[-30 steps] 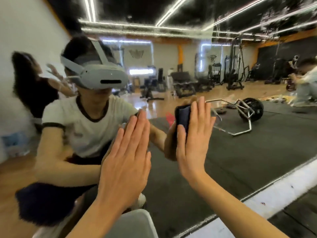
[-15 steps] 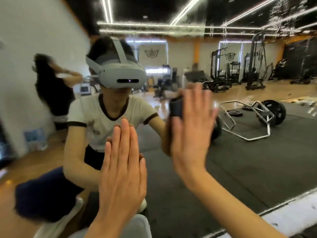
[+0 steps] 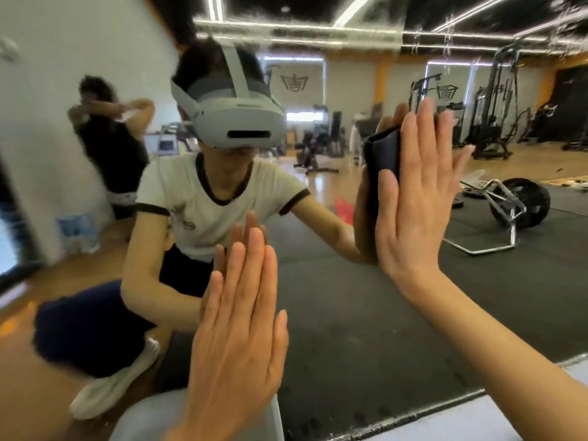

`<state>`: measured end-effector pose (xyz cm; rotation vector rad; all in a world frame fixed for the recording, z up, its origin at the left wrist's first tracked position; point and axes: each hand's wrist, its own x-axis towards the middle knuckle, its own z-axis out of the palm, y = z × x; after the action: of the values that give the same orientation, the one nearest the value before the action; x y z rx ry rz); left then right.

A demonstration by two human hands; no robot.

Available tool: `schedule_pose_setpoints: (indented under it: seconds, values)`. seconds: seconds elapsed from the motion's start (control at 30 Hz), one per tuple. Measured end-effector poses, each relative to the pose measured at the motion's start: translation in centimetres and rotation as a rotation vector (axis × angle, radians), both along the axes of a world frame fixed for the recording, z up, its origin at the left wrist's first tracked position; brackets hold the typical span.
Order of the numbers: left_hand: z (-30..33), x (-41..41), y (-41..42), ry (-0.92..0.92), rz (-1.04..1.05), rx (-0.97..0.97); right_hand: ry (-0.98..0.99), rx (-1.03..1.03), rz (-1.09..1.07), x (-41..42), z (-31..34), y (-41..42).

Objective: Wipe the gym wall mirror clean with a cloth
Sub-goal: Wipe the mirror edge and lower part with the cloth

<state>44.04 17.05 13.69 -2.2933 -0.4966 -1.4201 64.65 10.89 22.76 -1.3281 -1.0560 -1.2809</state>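
Here, keep the right hand (image 3: 416, 198), fingers straight and together, pressing the cloth (image 3: 383, 154) flat against the mirror (image 3: 350, 313); left hand (image 3: 238, 316) braces at 7 o'clock, fingers straight.

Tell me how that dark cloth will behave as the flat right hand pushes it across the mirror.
The dark cloth looks soft and folded, so it will probably bunch. The right hand only presses it with straight fingers, so it could slip out. It seems light and should glide on the mirror.
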Motion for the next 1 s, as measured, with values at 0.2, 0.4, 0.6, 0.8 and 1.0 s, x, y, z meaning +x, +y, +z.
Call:
schedule_pose_setpoints:
  seconds: [0.2, 0.4, 0.6, 0.8, 1.0]
  values:
    - [-3.2, 0.5, 1.0, 0.035, 0.038, -0.005, -0.297, -0.249, -0.081, 2.0, -9.6, -1.4]
    - [-3.6, 0.7, 1.3, 0.040, 0.062, 0.021, -0.557, -0.488, -0.209, 4.8, -17.8, -4.3]
    - [-3.7, 0.6, 1.4, 0.051, 0.080, 0.027, -0.265, -0.151, 0.009, 0.5, -4.9, -0.7]
    - [-3.8, 0.7, 1.3, 0.045, 0.090, 0.037, -0.312, -0.323, -0.084, 0.7, -16.5, -1.5]
    - [-3.7, 0.7, 1.1, 0.032, 0.098, 0.036, -0.508, -0.556, -0.012, 2.1, -18.7, -3.5]
